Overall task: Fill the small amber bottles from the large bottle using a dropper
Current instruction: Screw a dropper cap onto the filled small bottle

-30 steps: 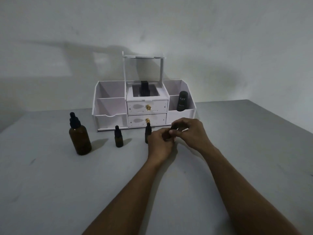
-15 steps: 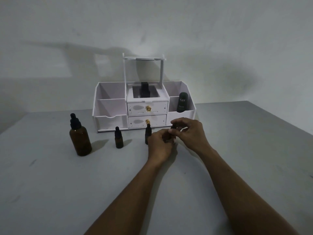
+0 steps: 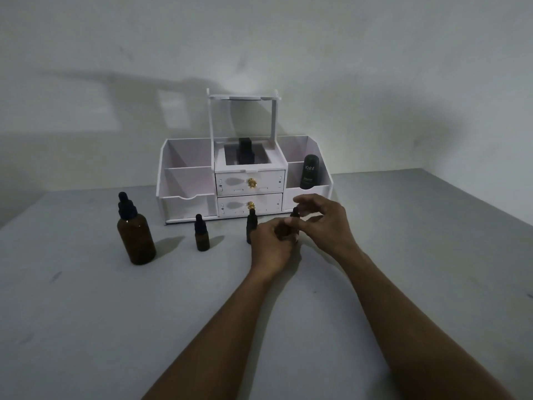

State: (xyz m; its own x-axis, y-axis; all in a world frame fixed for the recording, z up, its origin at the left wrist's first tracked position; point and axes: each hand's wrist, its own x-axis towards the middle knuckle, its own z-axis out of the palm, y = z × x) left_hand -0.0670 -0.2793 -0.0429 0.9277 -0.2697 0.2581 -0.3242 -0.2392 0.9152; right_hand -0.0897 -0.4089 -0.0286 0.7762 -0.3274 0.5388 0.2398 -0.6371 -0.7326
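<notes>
L hand [image 3: 269, 248] grips 1 sm bottle [image 3: 287, 230]; R hand [image 3: 327, 226] at cap [image 3: 295, 212].

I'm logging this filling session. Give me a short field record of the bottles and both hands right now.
large bottle: upright, dropper cap on, left of the others
left small bottle: upright, capped, untouched
middle small bottle: upright, capped, partly behind the left hand
right small bottle: gripped by left hand, body mostly hidden
right hand: fingers around its cap; contact unclear
</notes>
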